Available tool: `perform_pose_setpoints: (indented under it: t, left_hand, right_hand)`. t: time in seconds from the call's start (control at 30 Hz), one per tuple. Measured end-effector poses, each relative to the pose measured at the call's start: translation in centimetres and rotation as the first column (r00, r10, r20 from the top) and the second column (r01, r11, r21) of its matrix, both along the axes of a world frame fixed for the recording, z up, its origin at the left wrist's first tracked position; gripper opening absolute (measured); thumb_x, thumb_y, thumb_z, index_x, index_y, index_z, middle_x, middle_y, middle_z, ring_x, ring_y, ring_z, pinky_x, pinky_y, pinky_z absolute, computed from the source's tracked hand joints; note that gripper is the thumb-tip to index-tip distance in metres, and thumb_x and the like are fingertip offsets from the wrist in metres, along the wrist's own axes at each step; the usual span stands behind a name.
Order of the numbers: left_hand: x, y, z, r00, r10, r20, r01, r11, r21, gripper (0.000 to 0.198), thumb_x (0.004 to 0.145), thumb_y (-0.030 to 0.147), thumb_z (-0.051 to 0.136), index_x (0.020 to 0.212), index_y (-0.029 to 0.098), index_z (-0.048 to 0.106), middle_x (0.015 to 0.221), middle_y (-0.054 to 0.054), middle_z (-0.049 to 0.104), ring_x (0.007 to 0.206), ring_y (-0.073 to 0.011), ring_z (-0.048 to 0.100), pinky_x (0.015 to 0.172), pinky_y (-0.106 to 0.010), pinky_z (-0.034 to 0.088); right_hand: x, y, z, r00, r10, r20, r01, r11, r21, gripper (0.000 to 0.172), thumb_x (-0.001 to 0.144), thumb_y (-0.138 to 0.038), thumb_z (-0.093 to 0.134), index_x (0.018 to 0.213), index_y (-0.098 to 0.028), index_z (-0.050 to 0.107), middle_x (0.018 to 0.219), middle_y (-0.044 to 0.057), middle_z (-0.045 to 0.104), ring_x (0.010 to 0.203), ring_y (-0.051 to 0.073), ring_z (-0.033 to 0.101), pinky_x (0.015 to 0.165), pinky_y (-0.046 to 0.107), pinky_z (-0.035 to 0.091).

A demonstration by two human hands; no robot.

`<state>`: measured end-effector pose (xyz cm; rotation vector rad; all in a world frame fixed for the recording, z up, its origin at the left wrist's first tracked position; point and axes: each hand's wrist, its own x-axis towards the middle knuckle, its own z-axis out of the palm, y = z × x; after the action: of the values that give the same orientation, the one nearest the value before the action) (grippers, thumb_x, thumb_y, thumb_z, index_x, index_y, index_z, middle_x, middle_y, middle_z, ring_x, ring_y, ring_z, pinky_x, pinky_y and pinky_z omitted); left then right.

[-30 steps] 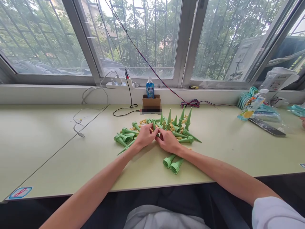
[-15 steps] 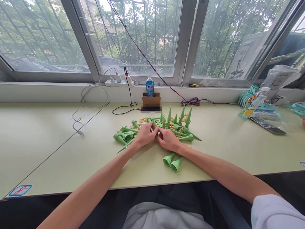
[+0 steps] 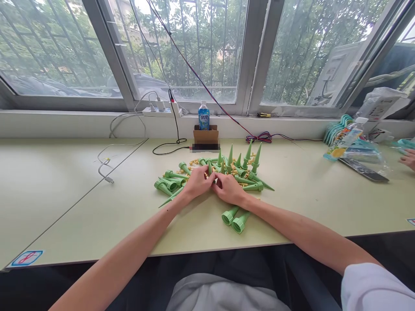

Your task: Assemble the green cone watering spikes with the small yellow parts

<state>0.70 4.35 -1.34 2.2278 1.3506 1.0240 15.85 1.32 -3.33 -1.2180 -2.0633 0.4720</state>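
Observation:
My left hand (image 3: 200, 181) and my right hand (image 3: 228, 188) meet over the near side of a pile of green plastic watering spikes. Their fingers are closed around one green watering spike (image 3: 209, 166), its tip pointing up; its lower part is mostly hidden by the fingers. Around them, several spikes lie on their sides, such as a spike (image 3: 162, 188) by my left wrist. Others stand tip up, like the tall spike (image 3: 256, 159) behind my right hand. Small yellow valve pieces (image 3: 194, 163) are scattered among them. Two green spikes (image 3: 238, 224) lie below my right wrist, wide ends toward me.
Behind the pile stands a small cardboard box (image 3: 206, 137) with a blue bottle (image 3: 204, 116). Cables (image 3: 262, 137) and a power strip (image 3: 162, 112) run along the window. At right are a phone (image 3: 363, 170), a clear bottle (image 3: 346, 138) and another person's hand (image 3: 409, 159).
My hands and the spikes look almost unmoved. At the right edge, the other person's hand has come further into view.

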Motion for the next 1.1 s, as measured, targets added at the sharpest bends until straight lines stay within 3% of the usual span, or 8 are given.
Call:
perform_pose_setpoints:
  t: [0.7,1.1]
  left_hand:
    - [0.29,-0.56,0.64,0.994,0.002,0.109,-0.003,1.000,0.016,0.022,0.084,0.035,0.053,0.070,0.019,0.057,0.061,0.001,0.057,0.052,-0.0117,0.048,0.057,-0.026,0.040]
    - [0.18,-0.14,0.45,0.986,0.006,0.168,0.004,0.998,-0.059,0.026,0.083,0.039,0.055,0.067,0.019,0.055,0.069,-0.004,0.066,0.058,-0.0161,0.060,0.057,-0.030,0.046]
  right_hand:
    - [-0.15,-0.23,0.23,0.999,-0.019,-0.039,0.019,1.000,0.016,0.011,0.092,-0.023,0.048,0.099,-0.018,0.056,0.067,0.000,0.063,0.057,0.015,0.056,0.059,0.022,0.039]
    - [-0.13,-0.28,0.41,0.998,-0.013,-0.059,0.014,1.000,0.014,0.016,0.096,-0.028,0.046,0.103,-0.018,0.057,0.069,0.000,0.062,0.060,0.015,0.056,0.062,0.023,0.039]
